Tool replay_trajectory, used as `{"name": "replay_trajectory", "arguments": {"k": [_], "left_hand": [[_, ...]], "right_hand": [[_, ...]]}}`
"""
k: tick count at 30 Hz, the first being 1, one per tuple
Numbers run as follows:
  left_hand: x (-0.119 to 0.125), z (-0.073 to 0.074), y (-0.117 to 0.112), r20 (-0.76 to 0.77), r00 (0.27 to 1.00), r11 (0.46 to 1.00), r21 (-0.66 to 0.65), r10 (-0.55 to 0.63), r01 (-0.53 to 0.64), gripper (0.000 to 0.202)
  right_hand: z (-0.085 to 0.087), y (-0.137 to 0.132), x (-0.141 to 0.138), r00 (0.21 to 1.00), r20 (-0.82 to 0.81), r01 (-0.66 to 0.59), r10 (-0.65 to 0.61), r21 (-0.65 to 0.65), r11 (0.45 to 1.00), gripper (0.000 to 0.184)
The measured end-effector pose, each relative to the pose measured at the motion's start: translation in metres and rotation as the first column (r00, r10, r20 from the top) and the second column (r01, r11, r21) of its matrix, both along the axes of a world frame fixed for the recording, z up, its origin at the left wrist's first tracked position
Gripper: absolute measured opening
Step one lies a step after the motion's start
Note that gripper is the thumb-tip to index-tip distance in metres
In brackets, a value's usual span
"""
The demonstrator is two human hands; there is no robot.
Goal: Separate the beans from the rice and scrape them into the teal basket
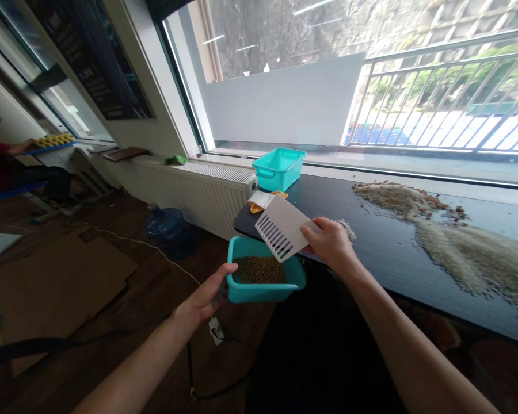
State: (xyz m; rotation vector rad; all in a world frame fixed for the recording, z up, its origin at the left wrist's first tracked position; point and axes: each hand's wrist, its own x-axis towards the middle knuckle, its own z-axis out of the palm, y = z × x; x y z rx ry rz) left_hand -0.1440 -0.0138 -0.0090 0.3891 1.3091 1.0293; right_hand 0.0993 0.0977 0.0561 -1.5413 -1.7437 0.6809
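At far left a seated person [0, 161] works at another table, well apart. Nearer lie a water bottle [170, 230] on the floor and a radiator [198, 195] under the window.

The left hand [207, 299] grips the short left end of a teal tub [263, 292], holding it just below the counter [392, 253] edge. The tub is open side up, its long axis across the view, with brown-green beans [259, 269] inside.

Above it, the right hand [332, 244] pinches a white slotted scraper [282, 227] by its plain end. The scraper seems to run lengthwise from the hand down-left, slotted edge lowest, over the tub.

The work looks to be at the catching stage. Any further sweep calls for a level tub close under the edge.

On the counter sit an empty teal tub [278, 168] and, further right, spilled mixed grains [466, 247].
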Motion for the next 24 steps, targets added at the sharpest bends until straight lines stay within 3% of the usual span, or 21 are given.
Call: {"name": "replay_trajectory", "arguments": {"k": [4, 9, 18, 21, 24], "left_hand": [[0.009, 0.002, -0.004, 0.006, 1.000, 1.000, -0.003, -0.013, 0.013, 0.031], [0.026, 0.002, -0.008, 0.047, 0.997, 0.998, -0.005, -0.059, 0.059, 0.031], [0.065, -0.006, -0.015, 0.160, 0.966, 0.977, -0.038, -0.202, 0.210, 0.037], [0.077, -0.009, -0.019, 0.194, 0.955, 0.967, -0.080, -0.223, 0.242, 0.042], [0.089, -0.014, -0.025, 0.181, 0.964, 0.966, -0.130, -0.197, 0.222, 0.047]], "right_hand": [[-0.005, -0.007, 0.021, 0.996, 0.038, 0.087, -0.086, -0.002, 0.996, 0.019], [-0.006, -0.019, 0.079, 0.966, 0.070, 0.249, -0.248, -0.008, 0.968, 0.025], [0.005, -0.059, 0.175, 0.833, 0.128, 0.533, -0.538, 0.072, 0.843, 0.019], [0.018, -0.068, 0.187, 0.805, 0.144, 0.564, -0.575, 0.115, 0.818, 0.017], [0.027, -0.055, 0.170, 0.836, 0.053, 0.540, -0.546, 0.095, 0.836, 0.026]]}}
